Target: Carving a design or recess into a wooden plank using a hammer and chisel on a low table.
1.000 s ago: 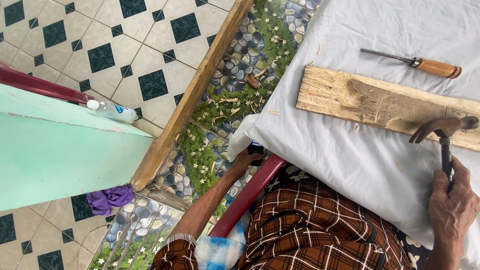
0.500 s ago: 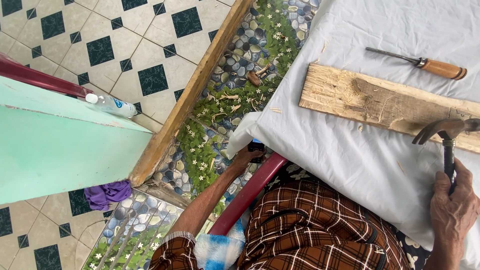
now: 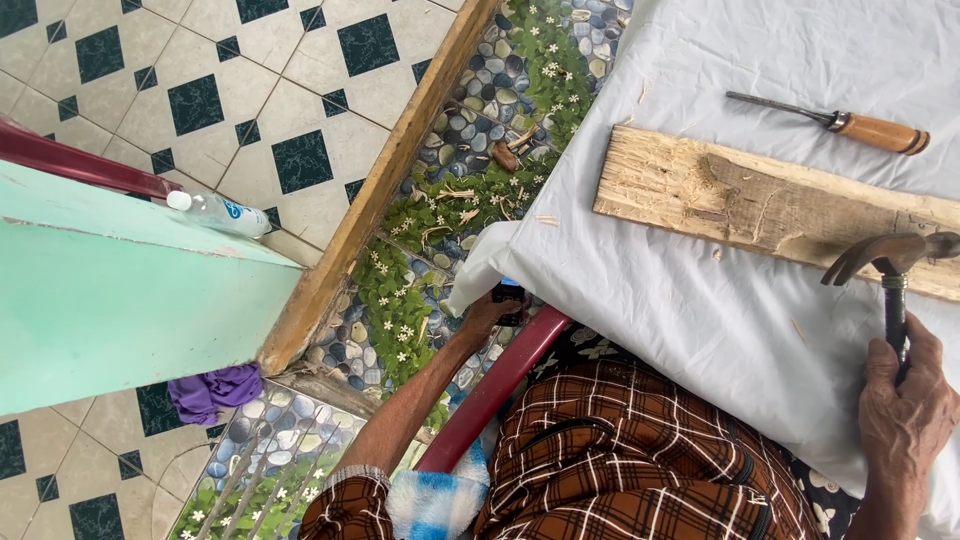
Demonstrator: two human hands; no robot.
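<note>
My right hand (image 3: pixel 908 400) grips the dark handle of a claw hammer (image 3: pixel 885 262), whose head rests over the lower edge of a rough wooden plank (image 3: pixel 740 200). The plank lies on a table under a white sheet (image 3: pixel 680 310). A chisel with a wooden handle (image 3: pixel 835 121) lies beyond the plank. My left hand (image 3: pixel 492 308) reaches down beside the table's corner and holds a small dark object with a blue part (image 3: pixel 511 292); I cannot tell what it is.
A maroon bar (image 3: pixel 495 385) runs by my checked lap. A pebble bed with small white flowers (image 3: pixel 440 210) lies below, edged by a wooden beam (image 3: pixel 380 190). On the tiled floor are a plastic bottle (image 3: pixel 218 212), a purple cloth (image 3: pixel 212 390) and a turquoise surface (image 3: pixel 120 300).
The view has shifted slightly. My left hand stays low by the table corner and my right hand keeps its grip on the hammer.
</note>
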